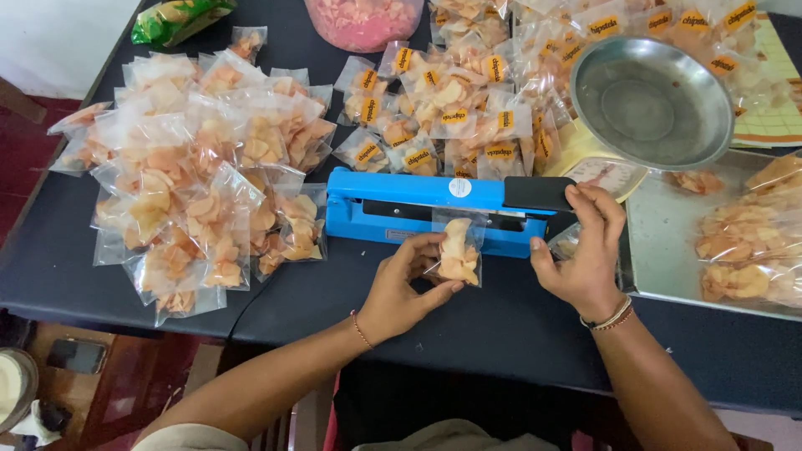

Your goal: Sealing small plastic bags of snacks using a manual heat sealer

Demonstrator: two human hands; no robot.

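- The dark table [501,334] carries the whole job; a big heap of unlabelled chip packets [200,192] lies at its left, apparently finished, and a heap of yellow-labelled packets [451,108] sits behind the sealer.
- Loose chips on the steel tray [660,250] at right suggest plenty is left to pack.
- The steel weighing pan [652,100] on its scale crowds the sealer's right end, just beside the handle.
- The blue heat sealer [418,205] has its arm down on a bag's mouth.
- The right hand [585,250] presses the black handle, fingers curled over it.
- The left hand [405,284] pinches the small chip packet [458,250], steadying it under the bar.
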